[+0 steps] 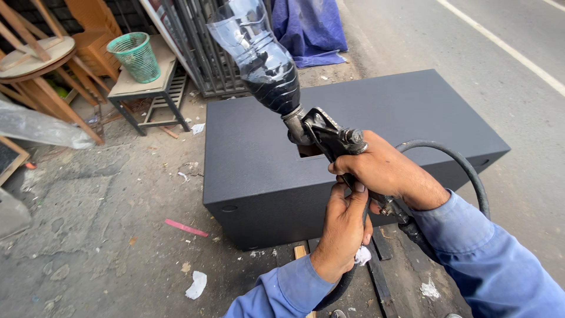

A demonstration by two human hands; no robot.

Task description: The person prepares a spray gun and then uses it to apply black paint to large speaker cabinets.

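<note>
Both hands clamp one black metal spray gun [329,138]: the right hand [385,171] wraps its grip, the left hand [344,227] closes just below. Above them, one upturned clear plastic bottle cup [259,56], half-full of black paint, looks top-heavy and easily crushed. One stiff rubber hose [465,171] loops right. One matte black box [353,141] sits beyond the hands.

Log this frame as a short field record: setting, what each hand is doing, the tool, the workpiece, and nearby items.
setting: outdoors, concrete ground beside a road
right hand: gripping the spray gun at its handle
left hand: closed on the gun's lower handle, a white scrap at the palm
paint cup: cut plastic bottle atop the gun, dark paint in its lower part
hose: black, loops from the gun's base
workpiece: black box resting on wood strips
nearby: green basket on a small table; blue cloth
</note>
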